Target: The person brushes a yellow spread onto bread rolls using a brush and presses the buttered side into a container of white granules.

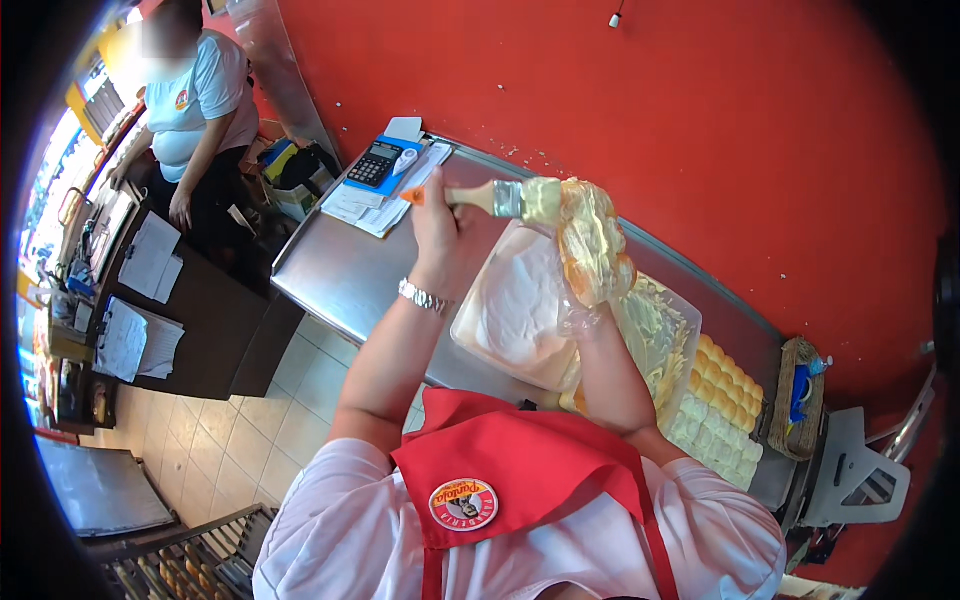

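My left hand [436,220] is closed on the handle of a wide paintbrush [508,199], whose bristles are coated in pale cream and touch a glossy row of joined bread rolls [596,242]. My right hand [583,318], in a clear plastic glove, holds these rolls up from below, its fingers mostly hidden. Beneath them sit a plastic tub of white cream [508,305] and a container of yellowish spread [659,340]. More rolls [727,382] lie in rows on the steel counter [330,262] at the right, the nearer ones coated white.
A calculator [375,163] lies on papers at the counter's back, against a red wall. A wicker basket [795,440] is at the right end. A co-worker [195,120] stands at a dark desk [200,320] on the left. A rack of breads [180,560] is at lower left.
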`<control>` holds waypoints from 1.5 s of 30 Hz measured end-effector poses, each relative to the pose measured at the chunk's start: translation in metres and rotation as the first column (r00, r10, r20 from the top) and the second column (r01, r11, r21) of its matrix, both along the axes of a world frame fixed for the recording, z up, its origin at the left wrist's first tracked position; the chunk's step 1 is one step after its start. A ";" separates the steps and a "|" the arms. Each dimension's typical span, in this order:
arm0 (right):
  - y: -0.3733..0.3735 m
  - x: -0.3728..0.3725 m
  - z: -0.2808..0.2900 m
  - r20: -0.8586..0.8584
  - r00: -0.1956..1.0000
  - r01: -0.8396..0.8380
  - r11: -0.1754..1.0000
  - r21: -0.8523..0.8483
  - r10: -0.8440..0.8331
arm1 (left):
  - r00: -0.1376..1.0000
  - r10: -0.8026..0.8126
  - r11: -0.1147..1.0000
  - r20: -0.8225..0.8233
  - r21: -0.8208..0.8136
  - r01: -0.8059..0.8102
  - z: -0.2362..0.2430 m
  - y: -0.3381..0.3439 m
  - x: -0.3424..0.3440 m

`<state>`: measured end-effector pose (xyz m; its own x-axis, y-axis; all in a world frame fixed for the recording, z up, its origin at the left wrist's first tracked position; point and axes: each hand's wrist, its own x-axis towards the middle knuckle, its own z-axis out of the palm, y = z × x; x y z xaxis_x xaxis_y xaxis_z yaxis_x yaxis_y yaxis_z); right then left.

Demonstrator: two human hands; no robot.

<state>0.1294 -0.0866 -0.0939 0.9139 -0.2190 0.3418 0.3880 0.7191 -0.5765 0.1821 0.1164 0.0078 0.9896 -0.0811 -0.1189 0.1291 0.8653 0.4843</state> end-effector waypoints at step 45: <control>-0.083 -0.098 0.013 0.078 0.993 -0.118 0.860 0.496 0.092 | 0.385 -0.278 0.708 0.880 0.458 -0.538 0.040 -0.121 -0.072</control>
